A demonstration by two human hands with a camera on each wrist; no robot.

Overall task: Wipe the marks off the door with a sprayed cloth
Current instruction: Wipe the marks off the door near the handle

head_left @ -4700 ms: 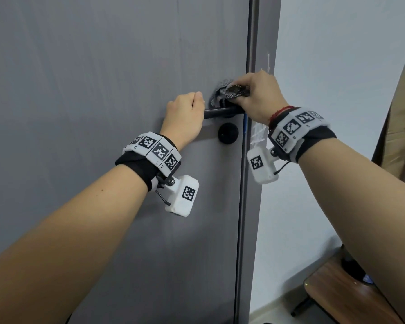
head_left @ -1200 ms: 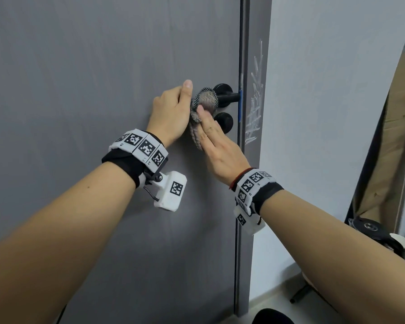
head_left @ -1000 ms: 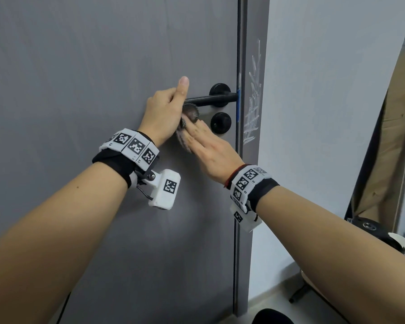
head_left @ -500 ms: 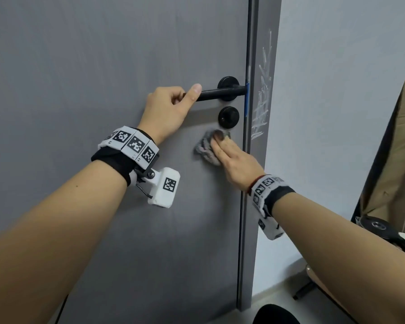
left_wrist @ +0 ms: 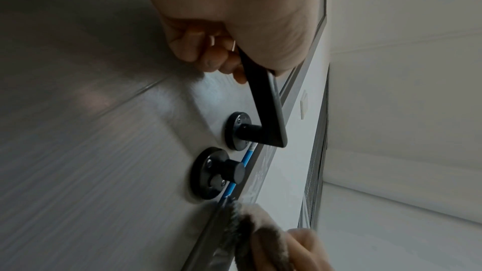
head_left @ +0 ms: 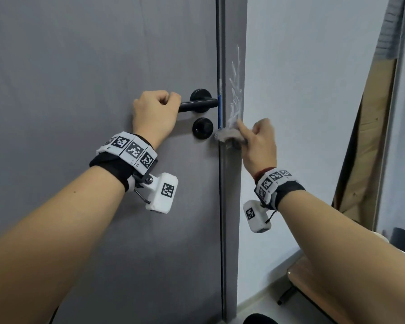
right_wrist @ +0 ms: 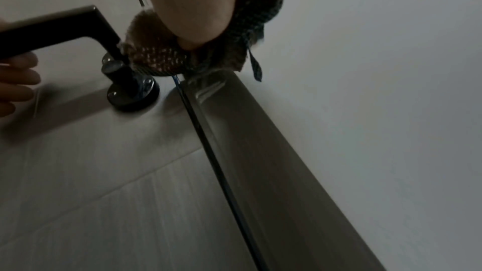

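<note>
L hand (head_left: pixel 153 113) fist round handle (head_left: pixel 198 105), lying 9–3 o'clock. R hand (head_left: pixel 257 142) grips cloth (head_left: pixel 228 136) on door frame (head_left: pixel 232 183), under white marks (head_left: pixel 234 99) running 12–6.

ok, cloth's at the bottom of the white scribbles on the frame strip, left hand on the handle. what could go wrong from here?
1. The cloth sits at the bottom end of the white marks; most of them run above it, so a short stroke could leave them.
2. The right hand works beside the door's edge; if the door swings, the fingers may get pinched.
3. The left hand grips the handle; pressing down could unlatch the door mid-wipe.
</note>
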